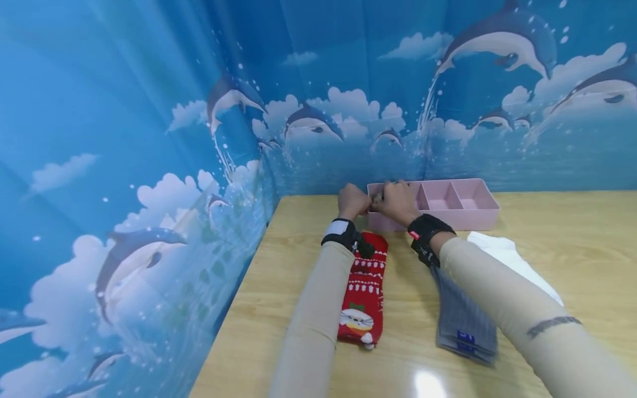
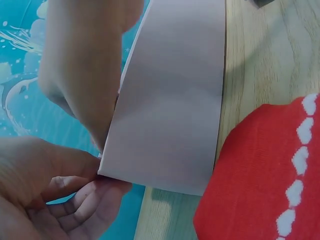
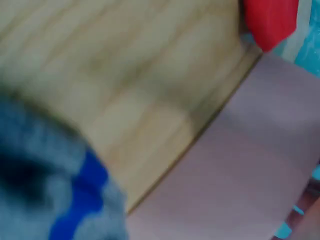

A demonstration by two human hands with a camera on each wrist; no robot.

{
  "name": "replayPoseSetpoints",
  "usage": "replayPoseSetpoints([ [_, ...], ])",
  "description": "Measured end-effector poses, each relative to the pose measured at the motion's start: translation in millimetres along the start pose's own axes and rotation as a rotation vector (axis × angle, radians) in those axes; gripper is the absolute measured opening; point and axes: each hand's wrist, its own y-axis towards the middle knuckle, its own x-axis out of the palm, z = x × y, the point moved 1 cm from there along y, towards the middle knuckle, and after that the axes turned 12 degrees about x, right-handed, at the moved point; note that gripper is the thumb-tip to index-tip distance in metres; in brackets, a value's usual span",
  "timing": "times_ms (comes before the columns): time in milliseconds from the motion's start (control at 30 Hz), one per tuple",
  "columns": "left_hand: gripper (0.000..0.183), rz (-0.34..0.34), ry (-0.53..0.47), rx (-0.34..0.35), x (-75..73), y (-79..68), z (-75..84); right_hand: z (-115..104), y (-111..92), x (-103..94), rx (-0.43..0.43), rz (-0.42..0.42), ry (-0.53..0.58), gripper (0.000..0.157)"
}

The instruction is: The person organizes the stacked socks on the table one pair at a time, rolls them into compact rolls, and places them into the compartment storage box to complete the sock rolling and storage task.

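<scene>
A pink divided box [image 1: 463, 220] stands at the back of the table. My left hand [image 1: 354, 200] is at its left end; in the left wrist view, the thumb and fingers of that hand [image 2: 65, 185] pinch the box's upper corner [image 2: 112, 167]. My right hand [image 1: 396, 202] reaches over the leftmost compartment, its fingertips down by the same corner. Whether they hold anything is hidden behind the box wall. Below the left wrist lies a red patterned sock [image 1: 362, 287]. Grey socks [image 1: 465, 320] with blue marks lie under the right forearm.
Beyond the right forearm lies a white sock-like cloth [image 1: 512, 257], partly covered by the sleeve. The wooden table [image 1: 269, 309] meets a blue dolphin-print curtain [image 1: 318, 160] behind the box and along the left. Dividers [image 1: 454, 194] split the box into compartments.
</scene>
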Motion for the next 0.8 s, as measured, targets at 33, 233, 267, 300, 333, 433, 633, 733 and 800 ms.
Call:
replayPoseSetpoints([
  [33, 0.025, 0.000, -0.002, 0.001, 0.0, 0.1, -0.1, 0, 0, -2.4, -0.019, -0.017, 0.007, 0.036],
  [233, 0.019, 0.011, -0.024, -0.012, -1.4, 1.1, -0.3, -5, -2, -15.4, -0.062, -0.264, 0.075, 0.018],
  [267, 0.019, 0.008, -0.028, -0.014, -1.1, 1.2, -0.3, -6, -3, -16.9, -0.055, -0.296, 0.078, 0.021],
  [300, 0.019, 0.002, -0.026, -0.016, -0.4, 1.2, -0.5, -7, -4, -18.1, -0.051, -0.319, 0.079, 0.023],
  [333, 0.019, 0.000, -0.022, -0.018, -1.7, 2.0, -0.5, -9, -3, -19.8, -0.052, -0.327, 0.070, 0.025],
  [433, 0.020, -0.008, -0.014, -0.026, -3.7, 4.0, -0.8, -12, -3, -24.4, -0.084, -0.313, 0.012, 0.024],
  [633, 0.021, -0.006, -0.022, -0.049, -4.0, 4.2, 0.1, -8, 0, -27.6, -0.071, -0.296, 0.079, 0.014],
  [733, 0.021, -0.015, -0.049, -0.058, -3.1, 3.2, 0.7, -5, 2, -27.6, -0.019, -0.319, 0.130, 0.011],
  [800, 0.022, -0.026, -0.048, -0.062, -2.7, 3.2, 0.9, -5, 3, -27.7, -0.021, -0.326, 0.114, 0.011],
])
